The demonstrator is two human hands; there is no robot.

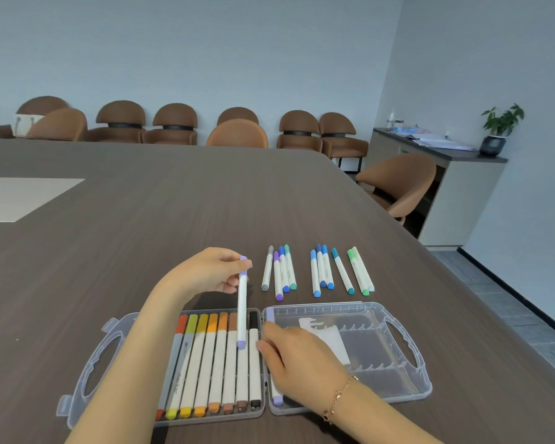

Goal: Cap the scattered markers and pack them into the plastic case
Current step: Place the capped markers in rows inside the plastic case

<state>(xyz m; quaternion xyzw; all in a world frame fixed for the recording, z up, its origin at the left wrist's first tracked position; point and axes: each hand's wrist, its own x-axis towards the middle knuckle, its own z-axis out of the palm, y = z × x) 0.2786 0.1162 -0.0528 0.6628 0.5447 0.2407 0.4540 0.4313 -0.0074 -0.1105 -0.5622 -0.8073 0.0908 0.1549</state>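
Markers fill the left half of the plastic case (87,373) at the lower middle of the frame — a row of capped ones (218,363) from red through yellow, orange and brown to black, long axes running near to far, coloured caps at the far end. I see my left hand (205,272) pinching a lilac marker (242,302) by its upper end between thumb and fingertips; it hangs close to upright over the row, lilac at both ends, lower end just above the brown and black ones. My right hand (298,363) lies over the case's hinge line with fingers curled, and a second lilac marker (272,357) runs under it, one end showing past the fingertips and the other near the case's front edge; I cannot tell whether that grip holds it or only rests on it. The right half of the case has its slotted tray mostly bare, a white paper slip (327,338) lying in it. Beyond the case, on the brown surface (173,203), two loose groups wait: grey, purple, blue and teal markers (279,272), then blues and greens (337,272), all pointing roughly away from me. Open room stretches far and left; the surface's right edge slants close past the green ones.
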